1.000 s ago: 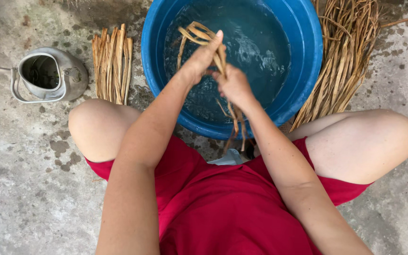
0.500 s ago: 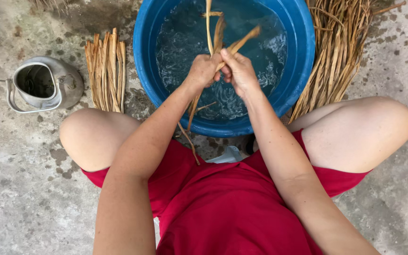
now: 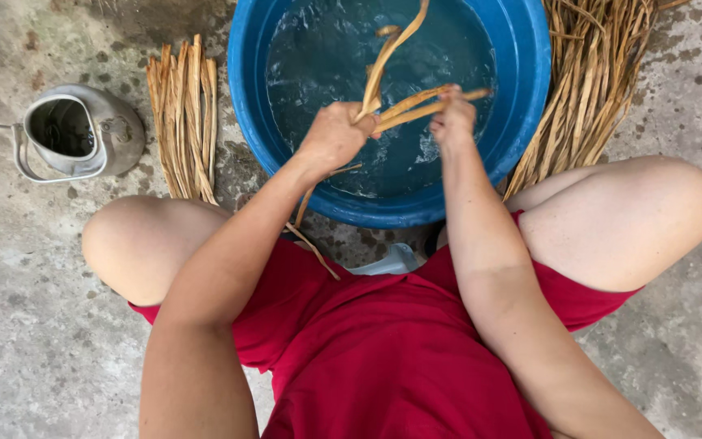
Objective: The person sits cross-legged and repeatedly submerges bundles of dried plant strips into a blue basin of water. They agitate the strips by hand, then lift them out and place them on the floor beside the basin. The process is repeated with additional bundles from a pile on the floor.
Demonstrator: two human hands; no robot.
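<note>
Wet strips of tan plant fibre are held over the blue basin, which has water in it – both hands grip them above the water. From the head camera, the left hand is closed in a fist round the strips near their middle; some ends stick up and away from the fist, and others trail down past the wrist toward the lap. The right hand is closed too, pinching a few strips that run sideways from the left fist to its fingers. Left of the basin a small bundle of dry strips lies on the concrete floor, with a metal kettle just beyond it. A bigger heap of strips lies to the right of the basin – touching its rim. The person squats in red shorts
</note>
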